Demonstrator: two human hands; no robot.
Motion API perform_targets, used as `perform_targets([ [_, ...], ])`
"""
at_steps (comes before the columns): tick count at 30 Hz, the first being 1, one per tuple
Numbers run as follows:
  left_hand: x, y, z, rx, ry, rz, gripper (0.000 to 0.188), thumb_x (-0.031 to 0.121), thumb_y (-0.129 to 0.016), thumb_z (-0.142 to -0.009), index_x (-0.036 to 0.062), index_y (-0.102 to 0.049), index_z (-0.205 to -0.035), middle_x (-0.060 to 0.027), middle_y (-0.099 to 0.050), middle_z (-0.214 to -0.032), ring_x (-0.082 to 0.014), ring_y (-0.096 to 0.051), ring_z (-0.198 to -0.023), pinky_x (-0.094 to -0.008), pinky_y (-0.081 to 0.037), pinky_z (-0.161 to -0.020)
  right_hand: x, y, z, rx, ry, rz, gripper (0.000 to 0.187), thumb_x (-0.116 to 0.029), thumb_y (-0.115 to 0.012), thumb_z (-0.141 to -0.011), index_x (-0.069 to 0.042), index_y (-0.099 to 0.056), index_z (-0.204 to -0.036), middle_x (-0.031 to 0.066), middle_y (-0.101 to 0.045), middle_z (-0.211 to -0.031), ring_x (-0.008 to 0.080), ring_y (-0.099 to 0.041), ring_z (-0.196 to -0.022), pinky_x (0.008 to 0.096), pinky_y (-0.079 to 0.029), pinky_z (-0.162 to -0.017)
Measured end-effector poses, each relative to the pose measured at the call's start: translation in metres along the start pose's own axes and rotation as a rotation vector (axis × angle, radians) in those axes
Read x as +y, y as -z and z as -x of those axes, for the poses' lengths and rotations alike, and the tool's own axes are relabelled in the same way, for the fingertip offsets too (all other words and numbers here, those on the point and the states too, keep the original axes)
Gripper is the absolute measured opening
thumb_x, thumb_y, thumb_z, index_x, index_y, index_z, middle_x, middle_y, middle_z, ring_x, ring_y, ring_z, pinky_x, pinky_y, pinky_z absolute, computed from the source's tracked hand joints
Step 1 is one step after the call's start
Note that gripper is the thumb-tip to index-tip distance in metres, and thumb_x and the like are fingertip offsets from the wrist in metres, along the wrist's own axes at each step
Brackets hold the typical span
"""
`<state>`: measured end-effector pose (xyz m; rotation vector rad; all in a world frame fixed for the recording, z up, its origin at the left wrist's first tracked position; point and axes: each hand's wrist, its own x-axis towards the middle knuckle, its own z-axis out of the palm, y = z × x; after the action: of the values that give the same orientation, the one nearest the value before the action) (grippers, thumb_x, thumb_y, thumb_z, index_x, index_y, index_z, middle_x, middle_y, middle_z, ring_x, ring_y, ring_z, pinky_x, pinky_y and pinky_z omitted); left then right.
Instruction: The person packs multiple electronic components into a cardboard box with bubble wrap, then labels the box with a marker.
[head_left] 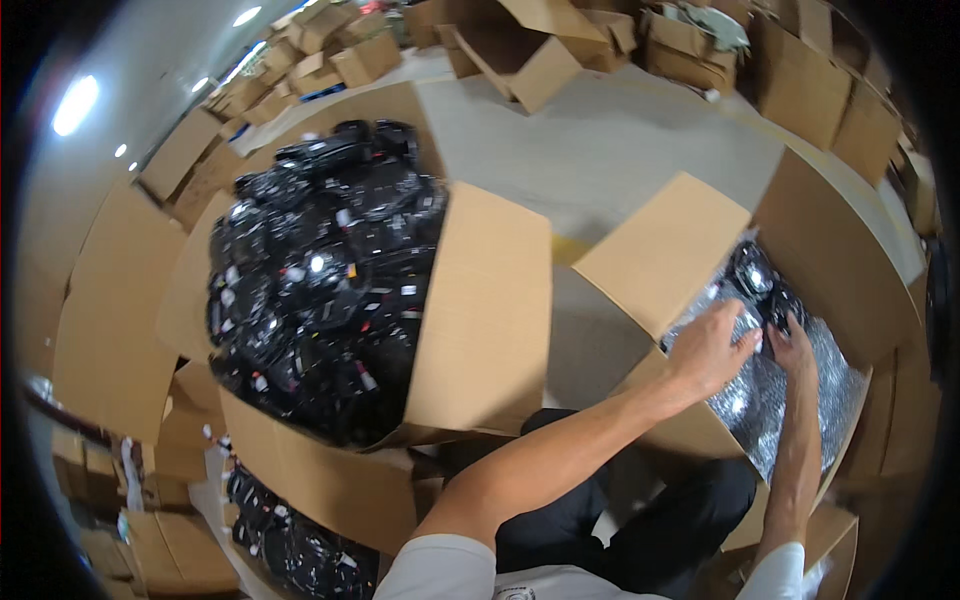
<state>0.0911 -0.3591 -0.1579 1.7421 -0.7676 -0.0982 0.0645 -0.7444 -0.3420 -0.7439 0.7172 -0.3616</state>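
At the right, an open cardboard box (840, 270) is lined with silvery bubble wrap (825, 385), and several glossy black items in clear plastic (752, 272) lie at its far end. My left hand (708, 350) is over the box's near left side, fingers curled together against the wrap; what they pinch is hidden. Beside it, my right hand (793, 348) reaches in with thumb and fingertips on a black plastic-wrapped item (785, 305). The exact kind of these items cannot be made out.
A large carton (485, 320) on the left is heaped with black plastic-wrapped items (330, 260). Below it, another box holds similar black items (290, 535). Open cartons (520, 65) and piled boxes (320, 50) stand across the grey floor (600, 130). A raised flap (665, 250) lies between the cartons.
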Motion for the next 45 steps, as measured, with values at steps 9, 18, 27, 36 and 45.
perform_targets([
  [9, 0.051, 0.175, 0.082, 0.158, -0.137, -0.448, 0.026, 0.021, -0.072, -0.089, -0.0004, -0.071, -0.103, -0.0171, -0.071, -0.101, -0.0349, -0.067, -0.1, -0.0404, -0.054, -0.087, 0.022, -0.019, 0.131, -0.03, 0.073, 0.526, 0.034, -0.031, -0.064, -0.1, 0.001, -0.058, -0.112, 0.0086, -0.069, -0.088, 0.0176, -0.069, -0.072, 0.0302, -0.061, -0.067],
  [18, -0.063, 0.383, 0.218, 0.123, -0.022, -1.86, 0.016, 0.017, -0.067, -0.086, 0.0056, -0.071, -0.095, -0.0216, -0.036, -0.158, -0.0492, -0.04, -0.138, -0.0631, -0.037, -0.106, 0.029, 0.01, 0.211, -0.052, 0.066, 0.639, 0.025, -0.028, -0.061, -0.101, -0.005, -0.061, -0.11, 0.003, -0.069, -0.085, 0.0119, -0.069, -0.072, 0.0246, -0.058, -0.061],
  [27, -0.028, 0.395, 0.175, -0.053, 0.365, -1.695, 0.032, 0.017, -0.08, -0.071, 0.0021, -0.072, -0.098, -0.0183, -0.047, -0.144, -0.0393, -0.049, -0.129, -0.0484, -0.048, -0.096, 0.04, 0.007, 0.237, -0.104, 0.079, 0.725, 0.032, -0.033, -0.063, -0.099, -0.003, -0.062, -0.109, 0.0054, -0.069, -0.09, 0.0135, -0.068, -0.076, 0.0265, -0.057, -0.066],
  [36, 0.102, 0.377, 0.142, 0.372, 0.137, 0.003, 0.06, 0.014, -0.082, -0.079, -0.0046, -0.055, -0.13, -0.0113, -0.065, -0.124, -0.0208, -0.063, -0.113, -0.0344, -0.048, -0.103, 0.023, -0.06, 0.287, -0.325, 0.198, 0.744, 0.028, -0.025, -0.063, -0.1, 0.0, -0.065, -0.11, 0.0055, -0.069, -0.09, 0.0112, -0.066, -0.078, 0.0266, -0.056, -0.069],
  [45, 0.113, 0.13, 0.049, -0.138, 0.037, 0.205, 0.063, 0.008, -0.082, -0.081, -0.0066, -0.052, -0.135, -0.0063, -0.051, -0.131, -0.0182, -0.056, -0.118, -0.0334, -0.045, -0.105, 0.035, -0.231, 0.348, -0.696, 0.612, 0.256, 0.067, -0.03, -0.082, -0.086, 0.002, -0.053, -0.137, 0.0093, -0.065, -0.121, 0.0165, -0.058, -0.114, 0.0347, -0.048, -0.102],
])
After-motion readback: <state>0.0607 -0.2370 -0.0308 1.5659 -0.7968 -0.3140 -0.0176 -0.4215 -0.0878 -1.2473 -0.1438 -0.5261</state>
